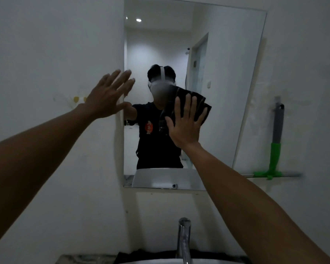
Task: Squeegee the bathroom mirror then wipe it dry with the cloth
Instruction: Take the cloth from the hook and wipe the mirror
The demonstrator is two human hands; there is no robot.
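Squeegee [274, 149] green-and-grey, handle up against white wall [46, 54] right of mirror [227, 73], blade on a narrow ledge [290, 175], clear of both hands. Chrome tap [183, 241] and basin rim [160, 261] below mirror; basin contents not visible. Right hand [185, 122] flat, fingers [189, 103] spread, pressing dark cloth [202, 105] onto glass mid-mirror. Left hand [107, 96] open, holding nothing, palm on mirror's left edge and wall. Dim room; doorway reflected.
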